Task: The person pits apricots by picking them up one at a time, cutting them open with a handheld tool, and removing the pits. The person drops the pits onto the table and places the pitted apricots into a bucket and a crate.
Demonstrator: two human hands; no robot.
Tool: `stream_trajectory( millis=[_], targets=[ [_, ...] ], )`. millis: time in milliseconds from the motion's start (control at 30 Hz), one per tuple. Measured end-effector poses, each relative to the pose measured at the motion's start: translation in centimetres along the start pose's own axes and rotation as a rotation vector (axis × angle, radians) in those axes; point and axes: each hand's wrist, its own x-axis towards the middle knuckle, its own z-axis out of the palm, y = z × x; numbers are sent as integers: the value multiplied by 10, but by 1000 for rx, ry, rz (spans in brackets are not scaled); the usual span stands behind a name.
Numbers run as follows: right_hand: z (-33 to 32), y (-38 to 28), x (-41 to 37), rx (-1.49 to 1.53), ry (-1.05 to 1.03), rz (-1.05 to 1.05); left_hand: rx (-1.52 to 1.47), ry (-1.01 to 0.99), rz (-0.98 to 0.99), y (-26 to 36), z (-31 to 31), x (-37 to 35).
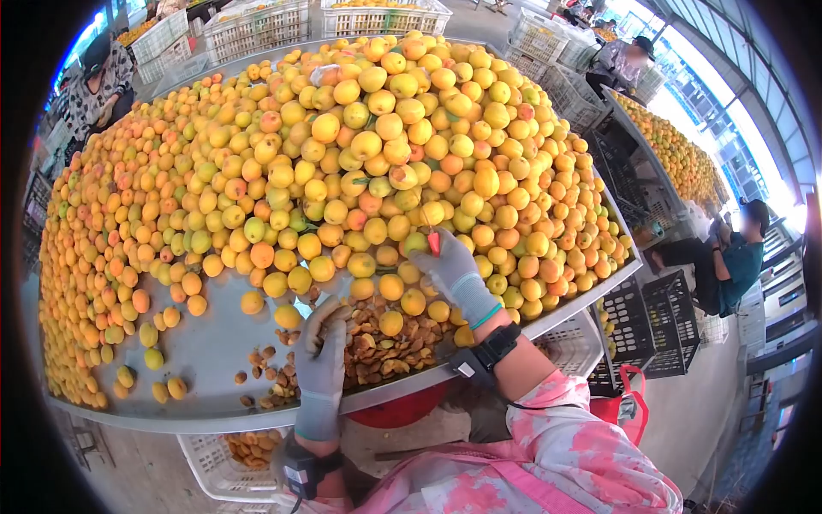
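Note:
A large heap of yellow-orange apricots [342,154] covers most of a metal-rimmed table [218,330]. My right hand [454,272], in a grey glove, is closed around a small knife with a red handle [435,243], its thin blade pointing up at the fruit. A greenish apricot [416,243] lies by its fingertips. Lower and to the left, my left hand [320,355], also gloved and stained brown at the fingers, is curled beside a pile of brown apricot pits [385,344]. Whatever lies inside its fingers, if anything, is hidden.
Below the front edge stands a white crate [210,467] with orange fruit pieces. Black crates [668,321] and a red bag [632,407] are to the right. Co-workers sit at the far left, far right and upper right; another apricot-covered table [672,146] stands there.

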Motion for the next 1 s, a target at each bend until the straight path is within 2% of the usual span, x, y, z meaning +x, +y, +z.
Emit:
stream_trajectory(
  millis=[133, 200, 233, 300, 367, 433, 467, 533, 600, 667, 700, 767, 800, 867, 900, 967, 1000],
  targets=[
    [-2, 8, -7, 154, -136, -55, -39, 18, -62, 5, -1, -2],
    [-14, 3, -21, 601, -306, 65, -24, 11, 6, 1, -2, 0],
    [-19, 4, -26, 602, -297, 62, -26, 2, 8, -1, -3, 0],
    [-33, 8, -36, 831, -392, 101, 26, -2, 33, -3, -2, 1],
    [-42, 18, -47, 833, -381, 64, 26, -17, -17, 5, 0, -1],
    [-42, 15, -63, 1247, -439, 83, 30, -50, -70, 8, 4, -3],
    [-43, 24, -70, 1295, -437, 69, 134, -23, 2, 6, 6, -3],
    [-47, 28, -90, 1306, -362, 130, 438, -26, 186, 7, 5, -3],
    [-53, 38, -113, 1304, -276, 130, 577, -30, 349, -17, -10, 6],
    [-72, 40, -136, 1149, -285, 31, 563, 58, 284, -28, -14, 3],
    [-79, 45, -149, 1103, -248, 74, 559, 7, 297, -32, -16, 4],
    [-101, 65, -173, 1124, -425, -73, 263, 51, 265, -36, -18, 4],
    [-106, 75, -184, 1135, -405, -86, 267, 29, 274, -32, -15, 1],
    [-111, 91, -208, 1238, -275, -45, 256, 152, 99, -23, -12, -8],
    [-117, 95, -220, 1247, -269, -56, 262, 143, 108, -25, -19, -8],
    [-129, 104, -243, 1282, -50, 150, 591, 137, 229, -43, -49, 5],
    [-130, 128, -246, 1350, -73, 179, 597, 134, 238, -56, -68, 12]
  ],
)
